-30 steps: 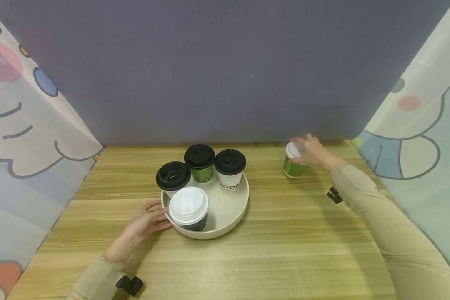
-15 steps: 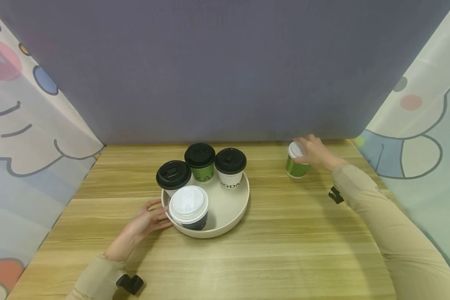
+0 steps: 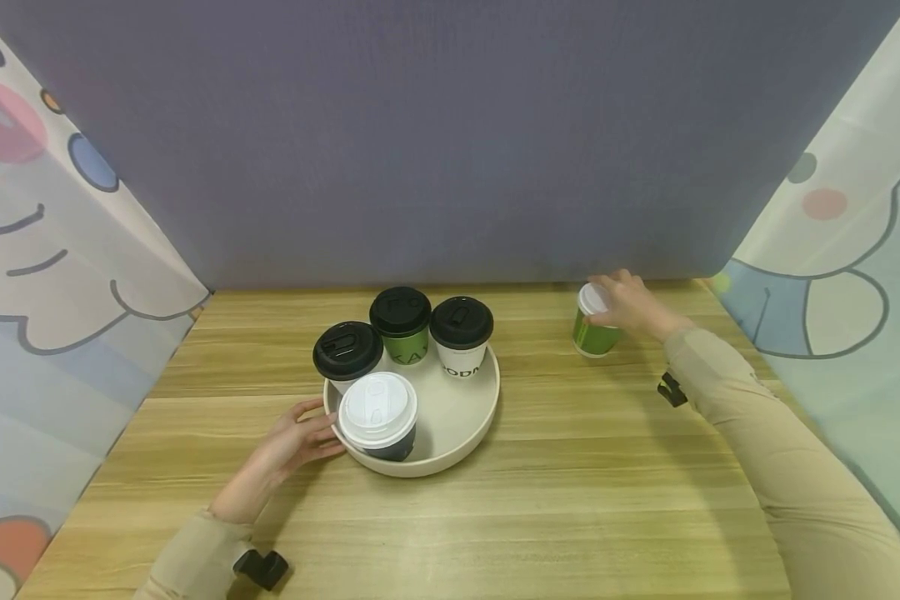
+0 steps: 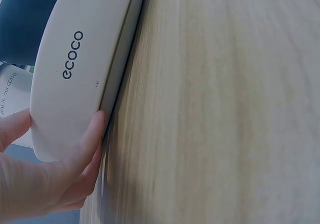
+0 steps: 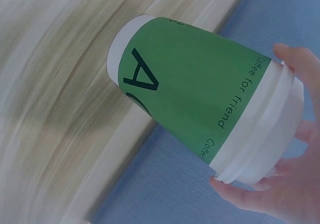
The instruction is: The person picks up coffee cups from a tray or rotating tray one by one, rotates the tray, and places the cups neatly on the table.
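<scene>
My left hand [image 3: 288, 446] holds the rim of a round cream bowl [image 3: 457, 429], thumb at the edge and fingers against the outer wall [image 4: 80, 58], which is printed "ecoco". Inside the bowl stand a dark cup with a white lid [image 3: 377, 408], a black-lidded green cup [image 3: 401, 321], a black-lidded white cup [image 3: 461, 333] and another black-lidded pale cup [image 3: 347, 350]. Toward the far right of the table, my right hand [image 3: 630, 307] grips a green paper cup [image 3: 594, 335] by its white lid [image 5: 267, 134]. That cup looks upright, its base at the tabletop.
The wooden table [image 3: 555, 492] extends around the bowl and between both hands. A grey-blue panel [image 3: 450, 150] rises along its back edge. Cartoon-printed curtains [image 3: 67, 208] hang at both sides. Each sleeve carries a black wrist mount [image 3: 261, 569].
The right hand and the green cup have shifted very slightly right since the first frame. The left hand and the bowl look unchanged.
</scene>
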`<state>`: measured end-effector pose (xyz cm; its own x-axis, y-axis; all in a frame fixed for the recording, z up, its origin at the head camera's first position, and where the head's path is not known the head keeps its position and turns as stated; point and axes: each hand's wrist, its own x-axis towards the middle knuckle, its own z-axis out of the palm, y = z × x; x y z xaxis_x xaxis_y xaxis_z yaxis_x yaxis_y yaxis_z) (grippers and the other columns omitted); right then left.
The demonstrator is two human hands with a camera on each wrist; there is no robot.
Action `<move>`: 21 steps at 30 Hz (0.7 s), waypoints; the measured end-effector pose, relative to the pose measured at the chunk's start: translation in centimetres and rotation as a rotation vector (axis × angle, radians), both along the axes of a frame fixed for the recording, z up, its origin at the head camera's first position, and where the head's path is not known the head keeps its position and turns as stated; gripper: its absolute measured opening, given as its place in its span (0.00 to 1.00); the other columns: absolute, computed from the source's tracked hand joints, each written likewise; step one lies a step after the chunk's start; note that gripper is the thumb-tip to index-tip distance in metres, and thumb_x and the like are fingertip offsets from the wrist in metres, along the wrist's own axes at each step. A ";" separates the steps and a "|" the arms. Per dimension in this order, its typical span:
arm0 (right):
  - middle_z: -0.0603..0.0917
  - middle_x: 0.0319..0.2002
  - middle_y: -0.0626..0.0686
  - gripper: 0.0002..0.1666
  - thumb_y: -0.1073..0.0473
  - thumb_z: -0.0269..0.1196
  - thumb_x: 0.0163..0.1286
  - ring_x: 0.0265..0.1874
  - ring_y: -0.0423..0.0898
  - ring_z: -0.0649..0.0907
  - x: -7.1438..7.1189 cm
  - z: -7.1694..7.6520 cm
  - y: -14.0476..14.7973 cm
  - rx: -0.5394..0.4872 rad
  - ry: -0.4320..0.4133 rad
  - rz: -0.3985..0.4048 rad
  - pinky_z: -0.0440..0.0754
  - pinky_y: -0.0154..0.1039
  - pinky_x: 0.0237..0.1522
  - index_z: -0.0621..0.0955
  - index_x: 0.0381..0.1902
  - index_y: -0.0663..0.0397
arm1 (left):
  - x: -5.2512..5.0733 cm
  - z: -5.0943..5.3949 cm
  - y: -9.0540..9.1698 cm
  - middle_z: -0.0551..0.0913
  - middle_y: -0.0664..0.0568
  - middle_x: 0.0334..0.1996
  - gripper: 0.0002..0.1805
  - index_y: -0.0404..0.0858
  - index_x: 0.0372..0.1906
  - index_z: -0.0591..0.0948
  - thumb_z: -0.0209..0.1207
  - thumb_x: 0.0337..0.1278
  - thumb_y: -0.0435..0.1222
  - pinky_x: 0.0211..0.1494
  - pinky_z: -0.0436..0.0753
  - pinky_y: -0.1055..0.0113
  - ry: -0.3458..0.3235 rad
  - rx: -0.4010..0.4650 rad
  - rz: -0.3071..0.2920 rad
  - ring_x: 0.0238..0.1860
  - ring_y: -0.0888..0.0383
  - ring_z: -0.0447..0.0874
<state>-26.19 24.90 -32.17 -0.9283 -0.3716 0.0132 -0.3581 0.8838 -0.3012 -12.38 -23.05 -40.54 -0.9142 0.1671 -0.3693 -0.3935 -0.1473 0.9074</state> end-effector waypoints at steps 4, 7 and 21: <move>0.62 0.49 0.77 0.43 0.55 0.65 0.52 0.46 0.71 0.64 0.0 -0.1 0.0 -0.001 0.010 -0.004 0.70 0.64 0.44 0.61 0.59 0.74 | 0.0 0.1 0.0 0.78 0.49 0.33 0.37 0.27 0.64 0.39 0.49 0.59 0.30 0.49 0.78 0.53 0.000 0.001 0.001 0.37 0.54 0.80; 0.63 0.48 0.77 0.44 0.54 0.65 0.52 0.45 0.70 0.64 0.0 -0.1 0.0 -0.001 0.011 -0.010 0.70 0.64 0.44 0.60 0.59 0.74 | 0.0 0.1 0.0 0.78 0.49 0.33 0.37 0.27 0.64 0.39 0.49 0.59 0.30 0.48 0.79 0.53 0.003 0.005 0.001 0.37 0.54 0.80; 0.57 0.58 0.75 0.44 0.42 0.55 0.61 0.55 0.71 0.59 0.1 -0.1 -0.2 0.103 0.027 -0.041 0.56 0.70 0.53 0.57 0.64 0.64 | 0.1 0.0 0.1 0.78 0.49 0.33 0.37 0.27 0.64 0.40 0.49 0.59 0.30 0.48 0.79 0.53 0.001 0.011 0.014 0.37 0.54 0.80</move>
<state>-26.11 24.75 -32.28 -0.9425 -0.3343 0.0027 -0.3281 0.9234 -0.1990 -12.30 -22.90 -40.56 -0.9168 0.1585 -0.3665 -0.3903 -0.1623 0.9063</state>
